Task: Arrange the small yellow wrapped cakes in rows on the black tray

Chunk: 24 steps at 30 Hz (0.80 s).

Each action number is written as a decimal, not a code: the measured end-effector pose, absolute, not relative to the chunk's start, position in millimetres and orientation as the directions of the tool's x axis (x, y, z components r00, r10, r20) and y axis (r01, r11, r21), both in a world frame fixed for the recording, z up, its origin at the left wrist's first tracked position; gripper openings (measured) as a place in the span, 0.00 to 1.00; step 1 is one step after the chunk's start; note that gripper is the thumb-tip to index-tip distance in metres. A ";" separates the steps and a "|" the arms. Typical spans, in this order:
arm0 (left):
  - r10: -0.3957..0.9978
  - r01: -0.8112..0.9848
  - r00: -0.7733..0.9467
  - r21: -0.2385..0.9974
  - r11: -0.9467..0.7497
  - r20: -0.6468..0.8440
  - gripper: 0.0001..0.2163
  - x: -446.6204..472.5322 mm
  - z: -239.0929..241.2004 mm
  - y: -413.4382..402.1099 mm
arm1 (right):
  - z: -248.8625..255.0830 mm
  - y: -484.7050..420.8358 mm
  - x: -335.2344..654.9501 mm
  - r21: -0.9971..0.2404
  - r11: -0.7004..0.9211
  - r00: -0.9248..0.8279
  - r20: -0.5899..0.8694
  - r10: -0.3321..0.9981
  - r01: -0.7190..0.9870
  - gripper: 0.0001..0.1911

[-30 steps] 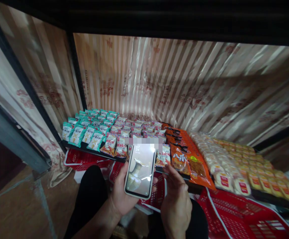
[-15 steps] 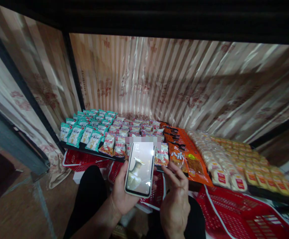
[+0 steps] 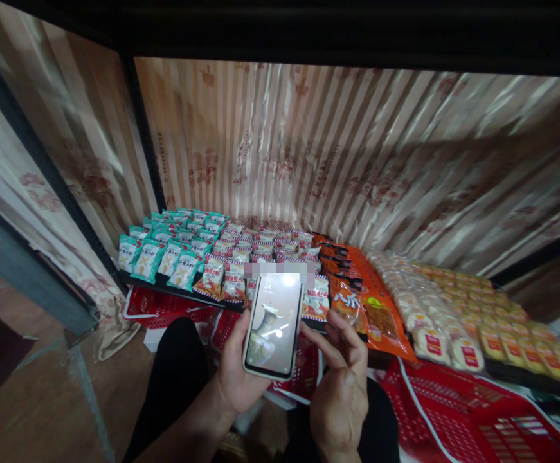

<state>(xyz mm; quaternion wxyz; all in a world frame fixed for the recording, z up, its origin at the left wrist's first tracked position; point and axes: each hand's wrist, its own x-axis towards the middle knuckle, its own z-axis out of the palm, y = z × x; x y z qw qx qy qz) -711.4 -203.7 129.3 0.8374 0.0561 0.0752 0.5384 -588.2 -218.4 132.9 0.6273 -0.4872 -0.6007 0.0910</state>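
Observation:
A light-cased smartphone (image 3: 274, 328) is held upright in my left hand (image 3: 238, 376), thumb along its left edge and fingers behind it. Its screen is lit, with clock digits near the top and a picture below; the top edge is blurred out. Just right of the phone is my right hand (image 3: 340, 386), holding nothing, with its index finger stretched toward the phone's right edge and the other fingers bent. Behind the phone stand white and red snack packets (image 3: 234, 281), partly covered by it.
On the low shelf stand teal snack packets (image 3: 183, 269), orange bags (image 3: 380, 315), clear-wrapped round white pastries (image 3: 429, 344) and yellow packaged cakes (image 3: 511, 347). Below are red baskets (image 3: 482, 411). A dark shelf beam (image 3: 308, 38) crosses overhead; striped curtain (image 3: 280, 141) hangs behind.
My view has shifted slightly. My right index finger has moved left, closer to the phone's edge. The left hand still holds the phone.

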 end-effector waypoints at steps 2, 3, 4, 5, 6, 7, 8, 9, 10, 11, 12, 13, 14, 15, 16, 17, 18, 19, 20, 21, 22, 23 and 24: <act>0.907 -0.891 0.415 0.174 0.420 -0.063 0.23 -711.6 129.7 -203.8 | 132.1 -218.4 -587.9 -0.712 0.518 0.226 0.667 0.710 0.474 0.32; 0.908 -0.891 0.415 0.177 0.419 -0.058 0.23 -711.5 129.7 -204.0 | 131.5 -218.3 -587.6 -0.701 0.526 0.198 0.672 0.714 0.482 0.31; 0.910 -0.892 0.411 0.182 0.414 -0.055 0.23 -711.3 129.4 -204.1 | 130.8 -218.1 -587.1 -0.686 0.534 0.168 0.678 0.716 0.494 0.31; 0.913 -0.895 0.404 0.185 0.407 -0.053 0.23 -711.1 129.0 -204.3 | 130.2 -217.9 -586.4 -0.670 0.537 0.141 0.683 0.717 0.512 0.32; 0.917 -0.897 0.396 0.188 0.399 -0.053 0.22 -710.9 128.6 -204.4 | 129.6 -217.5 -585.6 -0.651 0.540 0.116 0.689 0.715 0.534 0.32; 0.919 -0.899 0.391 0.191 0.393 -0.054 0.22 -710.7 128.3 -204.6 | 129.1 -217.1 -584.7 -0.627 0.546 0.091 0.699 0.710 0.556 0.33; 0.920 -0.900 0.387 0.193 0.390 -0.055 0.22 -710.6 128.1 -204.8 | 128.7 -216.8 -583.7 -0.601 0.553 0.066 0.709 0.702 0.577 0.33; 0.921 -0.900 0.386 0.195 0.389 -0.056 0.22 -710.6 128.0 -205.0 | 128.5 -216.4 -582.7 -0.575 0.563 0.041 0.721 0.692 0.594 0.33; 0.921 -0.901 0.385 0.194 0.389 -0.057 0.22 -710.6 128.1 -205.2 | 128.3 -216.2 -581.8 -0.548 0.576 0.019 0.734 0.679 0.606 0.33; 0.921 -0.901 0.385 0.193 0.389 -0.058 0.21 -710.7 128.3 -205.3 | 128.3 -216.0 -581.2 -0.527 0.589 0.000 0.745 0.667 0.613 0.32; 0.920 -0.901 0.386 0.190 0.390 -0.059 0.21 -710.8 128.5 -205.4 | 128.3 -215.8 -580.8 -0.514 0.598 -0.010 0.753 0.658 0.615 0.31; 0.920 -0.901 0.388 0.186 0.392 -0.061 0.21 -710.9 128.8 -205.4 | 128.4 -215.7 -580.6 -0.511 0.601 -0.011 0.756 0.654 0.615 0.31; 0.919 -0.901 0.389 0.182 0.394 -0.062 0.21 -710.9 129.1 -205.4 | 128.5 -215.6 -580.6 -0.510 0.602 -0.009 0.759 0.651 0.614 0.31; 0.919 -0.902 0.389 0.178 0.394 -0.065 0.21 -711.0 129.2 -205.3 | 128.7 -215.6 -580.8 -0.507 0.604 -0.009 0.762 0.648 0.615 0.31; 0.918 -0.902 0.390 0.175 0.396 -0.068 0.21 -711.0 129.1 -205.1 | 128.9 -215.5 -581.0 -0.503 0.605 -0.007 0.766 0.643 0.617 0.31; 0.918 -0.901 0.392 0.173 0.398 -0.068 0.22 -711.0 128.7 -204.9 | 129.2 -215.5 -581.1 -0.497 0.607 -0.007 0.770 0.638 0.620 0.31; 0.918 -0.902 0.391 0.172 0.397 -0.068 0.22 -711.0 128.1 -204.6 | 129.6 -215.4 -581.3 -0.490 0.608 -0.009 0.774 0.633 0.624 0.31; 0.918 -0.902 0.391 0.171 0.396 -0.064 0.22 -710.9 127.3 -204.4 | 130.1 -215.4 -581.4 -0.484 0.610 -0.013 0.777 0.630 0.627 0.31; 0.918 -0.902 0.392 0.172 0.396 -0.058 0.22 -710.9 126.3 -204.2 | 130.7 -215.5 -581.4 -0.479 0.612 -0.020 0.777 0.629 0.630 0.30; 0.918 -0.901 0.394 0.175 0.396 -0.051 0.22 -710.9 125.4 -204.1 | 131.3 -215.5 -581.4 -0.474 0.613 -0.026 0.777 0.629 0.633 0.30; 0.918 -0.900 0.395 0.180 0.397 -0.045 0.23 -710.9 124.6 -204.0 | 131.8 -215.4 -581.5 -0.471 0.614 -0.030 0.778 0.628 0.634 0.30; 0.917 -0.899 0.396 0.187 0.397 -0.041 0.23 -711.0 124.0 -204.0 | 132.2 -215.4 -581.5 -0.467 0.617 -0.034 0.780 0.625 0.634 0.30; 0.917 -0.897 0.397 0.193 0.397 -0.039 0.23 -711.1 123.6 -204.0 | 132.5 -215.3 -581.6 -0.465 0.619 -0.036 0.781 0.623 0.633 0.30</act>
